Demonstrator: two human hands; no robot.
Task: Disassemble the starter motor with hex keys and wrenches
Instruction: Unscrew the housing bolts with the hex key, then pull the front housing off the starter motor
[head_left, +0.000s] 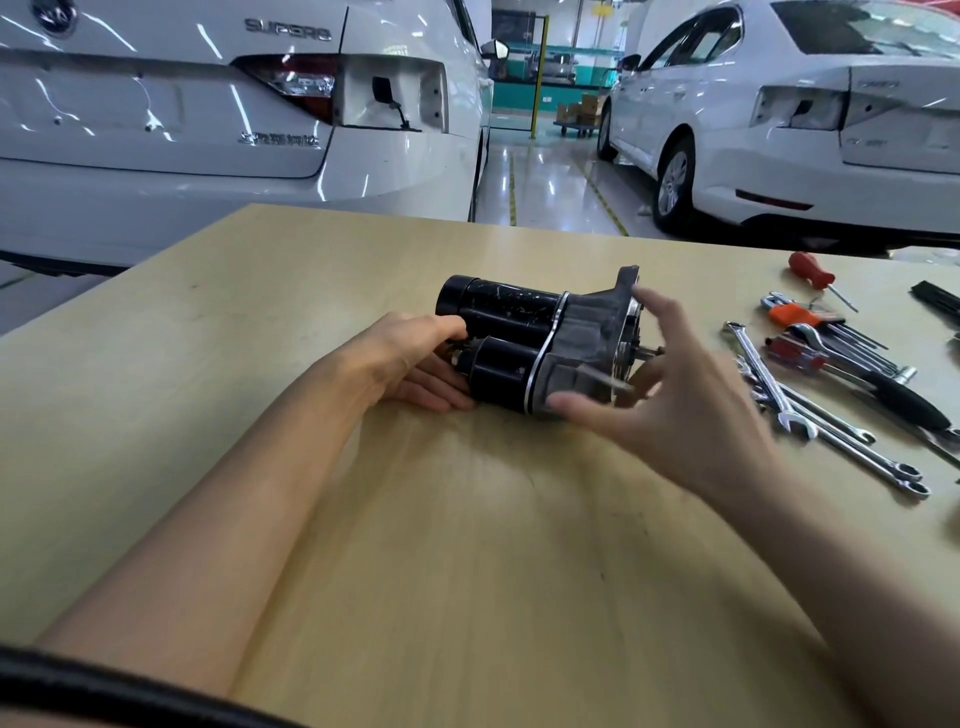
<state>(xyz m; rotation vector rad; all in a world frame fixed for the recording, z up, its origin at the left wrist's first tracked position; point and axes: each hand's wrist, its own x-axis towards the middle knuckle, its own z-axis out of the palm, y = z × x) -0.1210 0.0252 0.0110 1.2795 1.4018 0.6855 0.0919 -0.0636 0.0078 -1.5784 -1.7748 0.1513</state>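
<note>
The starter motor (524, 338) lies on its side in the middle of the wooden table (415, 519), two black cylinders to the left and a grey cast housing to the right. My left hand (415, 364) cups the left end of the smaller black cylinder, fingers under and around it. My right hand (654, 395) is at the housing end with fingers spread, thumb touching the lower edge of the housing; it looks blurred. Combination wrenches (810, 415) and a set of hex keys (831, 338) in an orange holder lie to the right.
A red-handled screwdriver (813, 273) lies at the far right edge of the table, with a black-handled tool (904, 400) among the wrenches. Two white cars (208, 130) (805, 114) are parked beyond the table, a glossy aisle between them.
</note>
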